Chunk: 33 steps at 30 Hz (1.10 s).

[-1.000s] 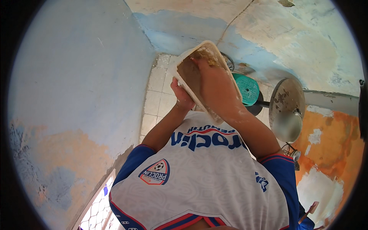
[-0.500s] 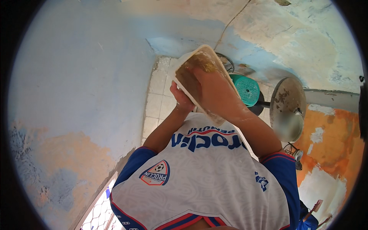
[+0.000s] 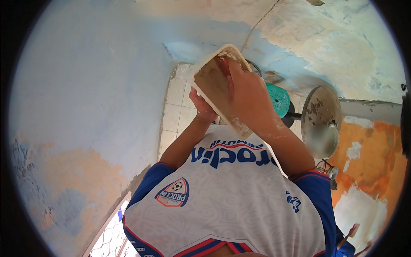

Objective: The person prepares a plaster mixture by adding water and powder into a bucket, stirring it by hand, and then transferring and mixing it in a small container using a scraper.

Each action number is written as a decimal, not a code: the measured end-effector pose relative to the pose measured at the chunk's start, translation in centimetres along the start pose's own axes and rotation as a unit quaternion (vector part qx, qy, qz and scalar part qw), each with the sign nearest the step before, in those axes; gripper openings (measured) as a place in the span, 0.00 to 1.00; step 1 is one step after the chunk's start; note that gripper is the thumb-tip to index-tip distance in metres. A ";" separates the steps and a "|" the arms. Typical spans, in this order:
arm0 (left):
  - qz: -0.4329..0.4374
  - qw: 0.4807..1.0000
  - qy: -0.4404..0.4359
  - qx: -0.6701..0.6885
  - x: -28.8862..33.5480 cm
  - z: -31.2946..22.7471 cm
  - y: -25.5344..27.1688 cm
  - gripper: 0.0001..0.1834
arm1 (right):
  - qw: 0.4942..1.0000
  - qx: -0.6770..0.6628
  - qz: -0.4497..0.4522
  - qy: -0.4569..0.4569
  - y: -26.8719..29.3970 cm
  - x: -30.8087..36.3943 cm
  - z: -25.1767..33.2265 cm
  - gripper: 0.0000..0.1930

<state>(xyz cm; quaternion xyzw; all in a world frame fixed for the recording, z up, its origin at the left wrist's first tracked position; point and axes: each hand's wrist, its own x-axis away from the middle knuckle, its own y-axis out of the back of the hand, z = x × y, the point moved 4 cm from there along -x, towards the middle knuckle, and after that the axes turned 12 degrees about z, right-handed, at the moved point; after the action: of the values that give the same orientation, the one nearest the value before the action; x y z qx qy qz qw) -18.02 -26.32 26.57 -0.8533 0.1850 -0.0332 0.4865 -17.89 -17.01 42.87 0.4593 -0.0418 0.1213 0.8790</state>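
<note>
Surrounding you are patchy walls [image 3: 85, 85] in blue, cream and orange, bent toward the dark rim. Your one white shirt [image 3: 239, 184] with blue sleeves carries the only writing in sight: bold blue lettering in two rows across the front, upside down from here, the larger row partly cut by a fold and your arm. Ahead of your belly, tilted over the tile floor [image 3: 173, 113], is one tub [image 3: 212, 83], pale-rimmed and brown-smeared inside. Right of it stands one round table [image 3: 316, 103], flaking, with a blurred patch hiding part of its top. Your right hand [image 3: 249, 92] reaches into the tub with fingers bent; its fingertips are partly hidden, so you cannot tell whether it grips anything. Your left hand [image 3: 203, 107] grips the tub's near left side, thumb outside, other fingers out of view beneath. One green stool [image 3: 278, 99] sits behind your right hand, partly covered. At the lower right, one co-worker [image 3: 346, 247] is cut off, a hand holding one pale block [image 3: 354, 230]. Your shirt's single badge [image 3: 173, 192] has one football above small lettering.
</note>
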 end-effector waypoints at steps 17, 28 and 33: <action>0.022 0.998 -0.061 0.015 0.9 2.2 2.9 0.42 | 0.997 0.012 0.055 0.057 -1.8 0.3 0.7 0.20; 0.041 0.998 -0.051 0.018 0.4 1.8 2.7 0.44 | 0.999 0.031 0.025 0.018 -2.3 0.5 1.3 0.20; 0.131 0.984 -0.064 0.100 1.2 3.2 5.7 0.44 | 0.998 0.019 0.050 0.018 -2.7 1.6 1.7 0.19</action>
<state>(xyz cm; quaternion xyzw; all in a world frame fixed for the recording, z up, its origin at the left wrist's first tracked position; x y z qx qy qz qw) -17.75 -26.76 19.93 -0.7690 0.2596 0.0676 0.5803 -15.56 -19.58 42.01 0.4707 -0.0461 0.1738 0.8638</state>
